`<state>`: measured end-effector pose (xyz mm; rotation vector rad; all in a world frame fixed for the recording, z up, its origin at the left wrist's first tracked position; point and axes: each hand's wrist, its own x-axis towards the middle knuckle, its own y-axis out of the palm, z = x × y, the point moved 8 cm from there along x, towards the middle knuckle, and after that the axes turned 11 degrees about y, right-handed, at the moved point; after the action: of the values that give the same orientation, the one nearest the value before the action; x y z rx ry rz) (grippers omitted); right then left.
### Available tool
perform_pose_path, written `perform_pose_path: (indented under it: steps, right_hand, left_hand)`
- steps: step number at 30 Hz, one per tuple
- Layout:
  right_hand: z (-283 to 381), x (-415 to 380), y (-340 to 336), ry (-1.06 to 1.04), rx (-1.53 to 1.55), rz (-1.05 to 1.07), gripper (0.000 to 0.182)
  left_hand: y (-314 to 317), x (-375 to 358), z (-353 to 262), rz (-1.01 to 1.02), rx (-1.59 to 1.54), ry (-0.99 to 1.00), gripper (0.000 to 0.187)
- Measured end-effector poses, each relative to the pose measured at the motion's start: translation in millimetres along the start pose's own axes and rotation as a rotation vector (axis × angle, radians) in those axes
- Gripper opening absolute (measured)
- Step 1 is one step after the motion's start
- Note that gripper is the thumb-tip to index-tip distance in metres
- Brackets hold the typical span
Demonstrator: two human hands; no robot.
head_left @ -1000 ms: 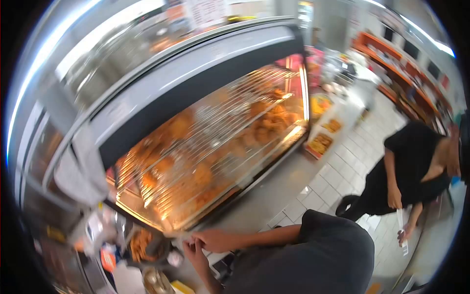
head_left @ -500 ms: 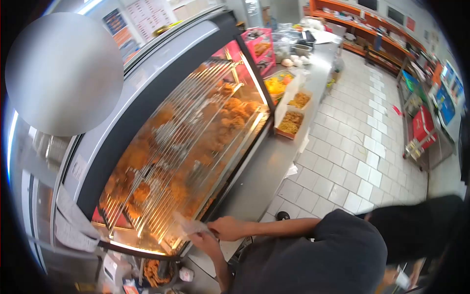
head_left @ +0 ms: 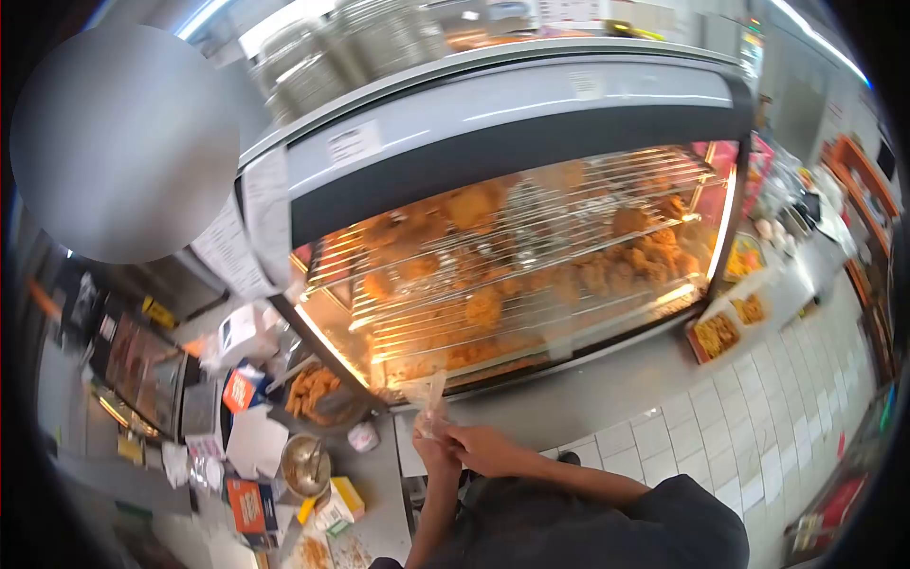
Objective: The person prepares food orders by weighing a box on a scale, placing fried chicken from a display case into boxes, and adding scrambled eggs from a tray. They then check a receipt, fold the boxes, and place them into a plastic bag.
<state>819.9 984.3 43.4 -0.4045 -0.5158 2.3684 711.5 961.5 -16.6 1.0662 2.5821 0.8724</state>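
Observation:
My left hand [head_left: 436,453] and my right hand [head_left: 483,449] are close together in front of my body, at the lower front edge of a heated display case [head_left: 512,133]. Both are closed on a thin, clear plastic glove [head_left: 431,403], which stands up above my left fingers. Behind the glass, fried chicken pieces [head_left: 483,305] rest on wire racks [head_left: 569,223]. The finer finger positions are blurred.
A bowl of fried pieces [head_left: 315,391], a metal bowl [head_left: 306,465] and a yellow box [head_left: 343,498] stand on the left counter. Food boxes [head_left: 716,339] sit on the steel counter at right. Metal trays [head_left: 389,38] are stacked on the case.
The view has swung left, bringing the left counter into sight. My hands stay together with the clear plastic, which now points upward. The other person at the lower right is out of view.

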Motion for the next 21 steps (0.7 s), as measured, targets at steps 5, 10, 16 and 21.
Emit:
perform_pose_path:
  steps: [5,10,16,21]
  right_hand:
    - [7,11,31,-0.024,0.003,0.144,0.022]
    - [13,20,64,-0.132,-0.033,0.234,0.021]
    - [42,14,94,-0.164,0.021,0.325,0.011]
    - [52,9,128,-0.227,0.006,0.507,0.004]
  left_hand:
    - [-31,-5,-19,0.075,0.009,0.050,0.062]
    - [-54,-16,-40,-0.104,-0.045,0.135,0.059]
    - [-93,-38,-50,-0.401,-0.049,0.105,0.056]
    - [-142,-49,-50,-0.696,-0.237,0.190,0.067]
